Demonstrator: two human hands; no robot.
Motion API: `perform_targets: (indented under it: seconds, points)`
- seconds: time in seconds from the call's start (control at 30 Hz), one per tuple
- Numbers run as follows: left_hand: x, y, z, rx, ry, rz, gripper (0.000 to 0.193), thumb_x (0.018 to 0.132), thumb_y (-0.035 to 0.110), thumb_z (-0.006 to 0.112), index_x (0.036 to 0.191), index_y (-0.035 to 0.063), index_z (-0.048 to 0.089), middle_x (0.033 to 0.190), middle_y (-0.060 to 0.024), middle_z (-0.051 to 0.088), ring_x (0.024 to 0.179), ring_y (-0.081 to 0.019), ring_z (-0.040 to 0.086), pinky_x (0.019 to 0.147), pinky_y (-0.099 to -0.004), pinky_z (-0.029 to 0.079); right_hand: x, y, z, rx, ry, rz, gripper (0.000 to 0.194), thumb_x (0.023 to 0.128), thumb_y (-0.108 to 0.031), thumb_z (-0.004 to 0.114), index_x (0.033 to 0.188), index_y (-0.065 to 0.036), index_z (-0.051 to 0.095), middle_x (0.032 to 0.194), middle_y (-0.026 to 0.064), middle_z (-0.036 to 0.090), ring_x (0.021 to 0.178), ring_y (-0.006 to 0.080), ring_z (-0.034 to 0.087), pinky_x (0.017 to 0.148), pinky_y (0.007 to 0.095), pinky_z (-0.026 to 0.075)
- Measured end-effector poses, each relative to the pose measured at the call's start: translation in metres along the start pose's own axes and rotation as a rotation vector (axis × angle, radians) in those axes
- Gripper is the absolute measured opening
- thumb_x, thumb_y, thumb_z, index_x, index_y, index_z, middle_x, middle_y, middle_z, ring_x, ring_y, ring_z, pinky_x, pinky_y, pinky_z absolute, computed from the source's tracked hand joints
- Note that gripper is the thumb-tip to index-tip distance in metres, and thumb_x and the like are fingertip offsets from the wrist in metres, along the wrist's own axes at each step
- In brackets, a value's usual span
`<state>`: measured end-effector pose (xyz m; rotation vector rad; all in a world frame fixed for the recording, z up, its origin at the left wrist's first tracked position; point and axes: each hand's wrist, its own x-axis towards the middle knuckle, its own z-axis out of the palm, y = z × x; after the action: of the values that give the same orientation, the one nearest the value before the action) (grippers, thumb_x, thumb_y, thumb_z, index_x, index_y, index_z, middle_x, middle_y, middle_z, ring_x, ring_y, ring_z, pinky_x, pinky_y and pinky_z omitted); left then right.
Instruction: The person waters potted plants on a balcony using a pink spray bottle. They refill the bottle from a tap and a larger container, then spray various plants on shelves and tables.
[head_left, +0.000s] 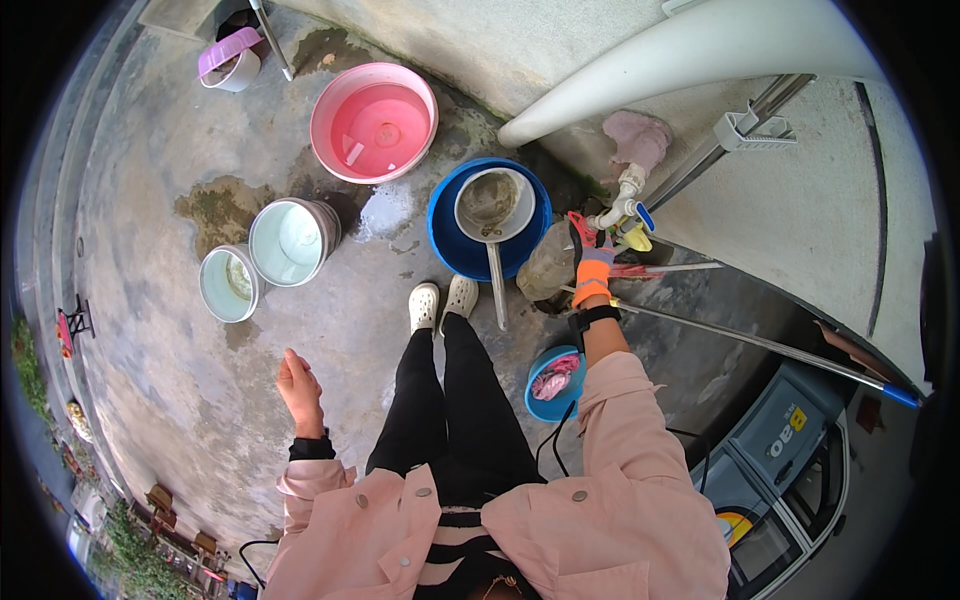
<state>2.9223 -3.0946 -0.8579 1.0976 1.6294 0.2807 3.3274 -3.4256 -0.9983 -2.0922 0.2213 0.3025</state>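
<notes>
My right hand (592, 259), in an orange and grey work glove, is at a white plastic tap (622, 202) with a blue lever on the wall; its fingers are partly hidden, so its grip cannot be told. A large plastic bottle (546, 262) lies just left of it. My left hand (300, 386) is bare, held over the concrete floor with fingers curled and nothing visible in it. In front of my feet stands a blue basin (441, 238), with a long-handled dipper (498, 289) resting in it. A pink basin (325, 154) of water stands beyond, to the left.
Two buckets of water (291, 244) (229, 285) stand at left. A small blue basin (536, 405) with pink cloth is near my right leg. A metal pole (750, 341) crosses the right side. A thick white pipe (637, 67) slants from the wall. A vehicle (780, 442) stands lower right.
</notes>
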Motion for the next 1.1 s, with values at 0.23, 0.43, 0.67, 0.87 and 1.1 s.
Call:
perform_targets:
  seconds: [0.23, 0.43, 0.67, 0.87, 1.1]
  points:
    - [-0.002, 0.001, 0.001, -0.010, 0.012, 0.005, 0.046, 0.103, 0.044, 0.048, 0.069, 0.0137, 0.045, 0.049, 0.0090, 0.032, 0.038, -0.0010, 0.026, 0.036, -0.0211, 0.018, 0.000, 0.002, -0.001, -0.056, -0.014, -0.017, 0.033, 0.091, -0.010, 0.066, 0.121, 0.002, 0.061, 0.109, 0.0147, 0.070, 0.096, 0.0242, 0.065, 0.084, 0.0347, 0.050]
    - [-0.005, 0.003, 0.001, -0.016, -0.001, -0.010, 0.043, 0.103, 0.044, 0.049, 0.071, 0.0160, 0.044, 0.051, 0.0099, 0.031, 0.039, -0.0008, 0.025, 0.037, -0.0209, 0.017, 0.001, 0.007, 0.003, -0.010, 0.020, -0.029, 0.031, 0.092, -0.012, 0.066, 0.119, 0.002, 0.062, 0.108, 0.0149, 0.070, 0.095, 0.0243, 0.065, 0.084, 0.0353, 0.050]
    - [-0.006, 0.009, 0.010, -0.118, 0.010, 0.003, 0.044, 0.103, 0.043, 0.049, 0.069, 0.0154, 0.044, 0.052, 0.0087, 0.033, 0.040, -0.0009, 0.027, 0.037, -0.0202, 0.018, 0.000, 0.004, 0.000, 0.000, -0.006, -0.153, 0.029, 0.093, -0.014, 0.065, 0.117, 0.003, 0.063, 0.105, 0.0148, 0.070, 0.093, 0.0248, 0.064, 0.083, 0.0355, 0.050]
    - [-0.014, 0.028, 0.046, -0.325, -0.100, 0.202, 0.042, 0.105, 0.038, 0.047, 0.070, 0.0152, 0.042, 0.052, 0.0083, 0.030, 0.041, -0.0018, 0.024, 0.039, -0.0215, 0.016, 0.008, 0.020, 0.005, -0.078, 0.024, -0.179, 0.030, 0.094, -0.021, 0.064, 0.113, 0.002, 0.065, 0.102, 0.0184, 0.070, 0.091, 0.0320, 0.065, 0.080, 0.0391, 0.049]
    - [-0.044, 0.083, 0.114, -0.203, -0.256, 0.581, 0.002, 0.100, 0.009, 0.056, 0.102, 0.0075, 0.057, 0.078, 0.0029, 0.054, 0.060, -0.0056, 0.046, 0.052, -0.0213, 0.037, 0.009, 0.015, 0.000, -0.187, 0.010, -0.184, 0.032, 0.094, -0.025, 0.065, 0.112, 0.001, 0.065, 0.102, 0.0200, 0.069, 0.092, 0.0339, 0.065, 0.079, 0.0407, 0.049]
